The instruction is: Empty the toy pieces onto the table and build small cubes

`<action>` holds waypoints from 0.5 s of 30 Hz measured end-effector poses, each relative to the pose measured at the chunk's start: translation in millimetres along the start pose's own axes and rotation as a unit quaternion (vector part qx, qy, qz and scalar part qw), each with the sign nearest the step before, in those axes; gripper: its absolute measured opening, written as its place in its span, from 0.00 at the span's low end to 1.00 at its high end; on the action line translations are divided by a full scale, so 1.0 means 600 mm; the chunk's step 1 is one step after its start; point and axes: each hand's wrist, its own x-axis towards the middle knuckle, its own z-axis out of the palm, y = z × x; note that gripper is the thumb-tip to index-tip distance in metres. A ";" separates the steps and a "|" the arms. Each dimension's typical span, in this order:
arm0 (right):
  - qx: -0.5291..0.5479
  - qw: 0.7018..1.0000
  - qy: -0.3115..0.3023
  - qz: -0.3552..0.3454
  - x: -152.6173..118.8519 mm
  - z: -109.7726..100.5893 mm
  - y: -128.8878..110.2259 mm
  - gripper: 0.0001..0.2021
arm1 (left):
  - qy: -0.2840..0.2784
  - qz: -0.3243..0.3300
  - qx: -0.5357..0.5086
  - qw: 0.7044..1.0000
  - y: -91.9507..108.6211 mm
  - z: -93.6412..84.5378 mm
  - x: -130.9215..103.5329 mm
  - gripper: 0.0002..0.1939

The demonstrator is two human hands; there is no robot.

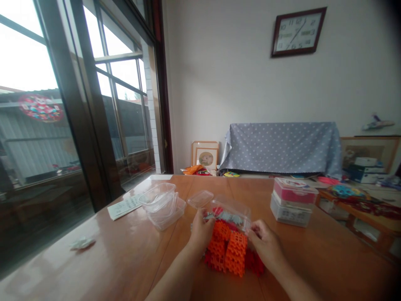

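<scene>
A clear plastic container [241, 205] lies on the table in front of me, with grey pieces [233, 218] and some red pieces at its near side. My left hand [202, 230] is closed at the container's left side, thumb beside the grey pieces. At the right near corner, my right hand [265, 238] pinches the container's edge, fingers curled. Between my wrists sit stacked orange interlocking plastic pieces [235, 251]. Dark red pieces [254, 261] show beside them, partly behind my right hand. What exactly the left fingertips press on is partly hidden.
Nested clear tubs [164, 209] stand at the left, beside a paper booklet [123, 207]. A clear lid [200, 199] lies behind my left hand. Two stacked boxes [293, 202] stand at the right. A small pale packet [82, 243] lies near the left edge of the wooden table [131, 255].
</scene>
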 end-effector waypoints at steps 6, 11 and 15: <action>0.004 0.998 0.049 0.045 0.011 -0.002 0.024 0.16 | -0.008 0.092 0.099 0.991 -0.014 0.000 0.002 0.21; 0.050 0.995 0.060 0.062 0.013 -0.012 0.023 0.16 | 0.003 0.134 0.109 0.985 -0.015 -0.005 0.006 0.23; 0.073 0.995 0.055 0.044 0.010 -0.017 0.008 0.16 | -0.026 0.118 0.036 0.992 -0.007 -0.005 0.008 0.18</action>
